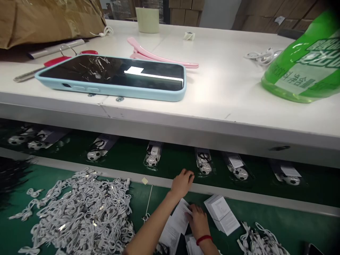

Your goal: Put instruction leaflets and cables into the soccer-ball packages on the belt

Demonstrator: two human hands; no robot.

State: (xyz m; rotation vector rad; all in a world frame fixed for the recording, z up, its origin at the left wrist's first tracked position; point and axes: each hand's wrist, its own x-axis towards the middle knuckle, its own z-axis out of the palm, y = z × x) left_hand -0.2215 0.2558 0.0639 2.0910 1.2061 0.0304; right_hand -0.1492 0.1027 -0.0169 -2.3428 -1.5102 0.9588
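My left hand reaches over the conveyor's near rail, its fingers loosely bent and slightly apart with nothing visible in them. Just beyond it lies a clear pack with a football-patterned item and a dark cord. Lower down, my right hand, with a red band at the wrist, pinches the edge of a white printed leaflet. More leaflets lie beneath and around that hand. Beside it on the green table sits a stack of folded leaflets.
A large heap of white cables covers the left; another cable pile is at lower right. Similar packs line the dark green belt. The white shelf overhangs it, bearing a phone, pink hair clip and green bottle.
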